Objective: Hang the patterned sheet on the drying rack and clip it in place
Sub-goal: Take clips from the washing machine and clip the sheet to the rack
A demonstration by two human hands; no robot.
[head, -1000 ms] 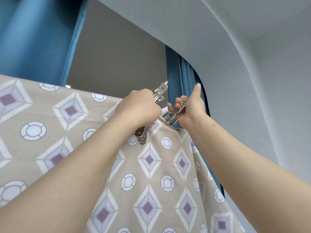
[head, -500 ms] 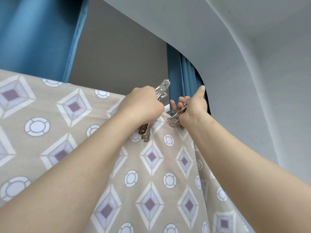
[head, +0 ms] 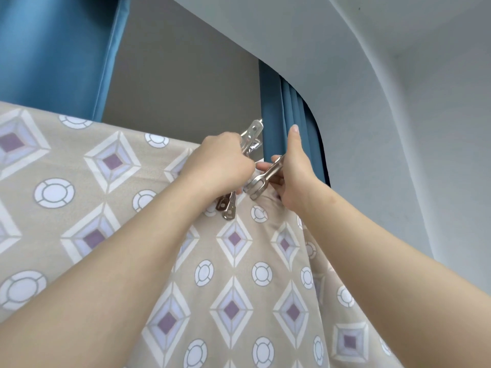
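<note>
A: Status?
B: patterned sheet (head: 111, 197) already draped, top fold running left from the hands; rack itself hidden under it. Clipping in progress, none visibly seated.
A: Grips?
B: left hand (head: 220, 166) fisted around spare metal clips (head: 251, 134); right hand (head: 293, 173) pinching one clip (head: 261, 179) at the fold's right end.
A: Clearance?
B: Sheet's edge hangs just right of the hands, blue curtain (head: 292, 115) close behind. Open room above.

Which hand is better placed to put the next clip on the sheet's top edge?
Right. The right hand holds a single metal clip whose end sits at the sheet top edge. The left hand grips a bunch of spare clips, so probably isn't free.
</note>
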